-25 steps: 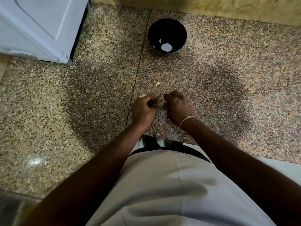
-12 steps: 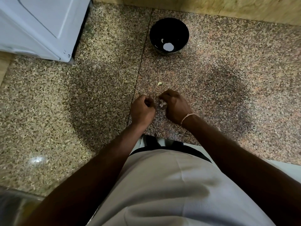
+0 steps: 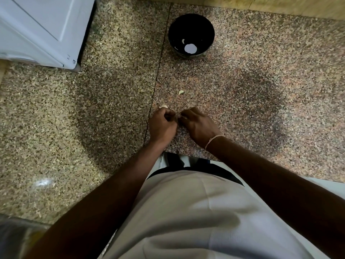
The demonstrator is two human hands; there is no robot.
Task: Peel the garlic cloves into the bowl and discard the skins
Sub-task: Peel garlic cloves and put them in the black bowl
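My left hand [image 3: 162, 124] and my right hand [image 3: 198, 124] meet fingertip to fingertip over the granite counter [image 3: 242, 101], curled round a small garlic clove [image 3: 178, 119] that is almost hidden between them. A pale garlic piece [image 3: 164, 106] lies just beyond my left knuckles. Another small pale piece [image 3: 181, 92] lies a little farther out on the counter. The black bowl [image 3: 205, 28] stands at the back, holding a pale peeled clove [image 3: 190, 48] and a smaller bit.
A white appliance [image 3: 43, 28] fills the back left corner. A wooden wall strip [image 3: 270, 6] runs along the back edge. A seam [image 3: 158, 71] splits the counter from back to front. My light shirt [image 3: 186, 212] covers the near edge.
My hands have stayed together, working the clove with small finger movements. A pale piece shows again beyond my left knuckles. The bowl has not moved.
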